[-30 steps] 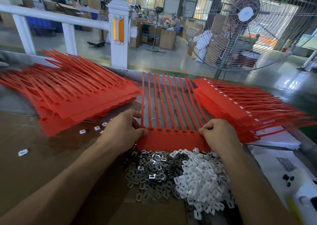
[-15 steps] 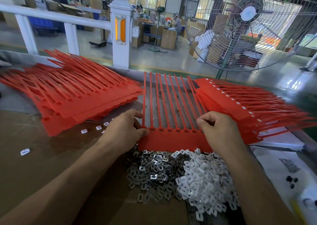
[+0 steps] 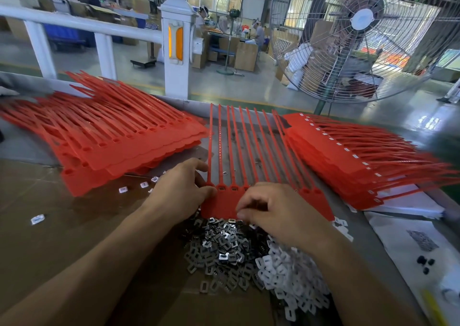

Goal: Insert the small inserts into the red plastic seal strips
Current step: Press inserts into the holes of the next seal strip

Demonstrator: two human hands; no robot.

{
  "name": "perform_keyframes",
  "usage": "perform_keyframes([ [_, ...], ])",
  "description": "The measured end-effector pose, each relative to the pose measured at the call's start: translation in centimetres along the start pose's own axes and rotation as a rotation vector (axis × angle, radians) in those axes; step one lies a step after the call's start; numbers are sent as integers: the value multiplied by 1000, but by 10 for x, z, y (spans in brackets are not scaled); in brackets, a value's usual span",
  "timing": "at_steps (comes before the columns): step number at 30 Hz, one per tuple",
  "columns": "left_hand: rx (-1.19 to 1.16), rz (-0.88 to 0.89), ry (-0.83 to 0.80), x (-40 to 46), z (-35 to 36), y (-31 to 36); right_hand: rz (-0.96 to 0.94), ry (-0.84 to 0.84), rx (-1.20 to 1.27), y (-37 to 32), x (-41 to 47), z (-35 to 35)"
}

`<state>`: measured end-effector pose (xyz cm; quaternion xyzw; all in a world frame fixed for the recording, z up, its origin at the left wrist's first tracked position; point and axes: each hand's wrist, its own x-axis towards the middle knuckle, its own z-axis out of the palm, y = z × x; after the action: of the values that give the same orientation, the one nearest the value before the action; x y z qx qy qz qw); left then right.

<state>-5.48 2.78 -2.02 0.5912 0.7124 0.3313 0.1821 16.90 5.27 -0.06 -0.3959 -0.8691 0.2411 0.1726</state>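
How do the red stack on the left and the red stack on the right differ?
The left stack shows empty dark slots along its heads; the right stack shows small white pieces there. The left stack's tails fan away to the left, the right stack's to the right. Both are red seal strips lying on the table.

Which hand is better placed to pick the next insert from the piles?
Right hand: its fingertips hover at the metal insert pile. Left hand pins the red seal strip edge.

brown table (image 3: 49,238) carries red seal strips (image 3: 129,146), metal inserts (image 3: 219,248), white inserts (image 3: 291,276)
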Motion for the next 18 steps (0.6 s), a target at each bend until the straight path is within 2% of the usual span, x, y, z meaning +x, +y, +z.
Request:
perform_keyframes([
  [18,3,-15,4,-1,1,2,3,-46,-173,-12,4,12],
])
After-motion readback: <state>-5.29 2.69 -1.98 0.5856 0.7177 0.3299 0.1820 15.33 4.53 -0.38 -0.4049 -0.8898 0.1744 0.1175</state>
